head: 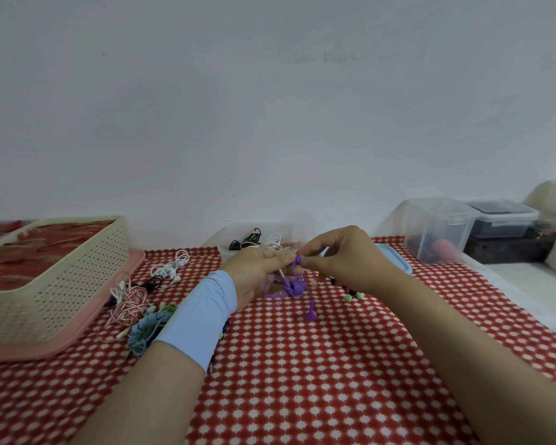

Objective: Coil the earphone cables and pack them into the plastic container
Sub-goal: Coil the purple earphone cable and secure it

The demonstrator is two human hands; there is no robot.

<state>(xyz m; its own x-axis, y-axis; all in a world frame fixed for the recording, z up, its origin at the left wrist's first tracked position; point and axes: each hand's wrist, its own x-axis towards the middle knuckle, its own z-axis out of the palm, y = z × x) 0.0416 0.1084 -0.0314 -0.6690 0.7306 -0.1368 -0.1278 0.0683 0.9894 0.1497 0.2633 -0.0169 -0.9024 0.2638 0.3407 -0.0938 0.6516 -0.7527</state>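
**both hands met on the purple cable, just short of the container**

we saw both forearms reach forward over the red-and-white cloth (302, 380) and meet near its middle. the left hand (257, 271), with a light-blue sleeve (203, 316) over its wrist, lay thumb-up with its fingers pointing right. they closed on the purple earphone cable (294, 285), whose bundled loops hung just below them. the right hand (344, 258) came in from the other side with its wrist raised. its thumb and forefinger were drawn together in a narrow pinch on the top loop of the same cable, and its other fingers curled loosely behind. one purple earbud dangled down to the cloth.

the plastic container (254, 231) stood just behind the hands, against the wall. black and white coils already lay inside it, and a blue lid (398, 261) lay to its right, behind the right hand.

to the left, white earphones (170, 268), pink earphones (129, 305) and a blue cable (148, 329) lay loose beside a beige basket (55, 271). green earbuds (353, 296) lay under the right wrist.
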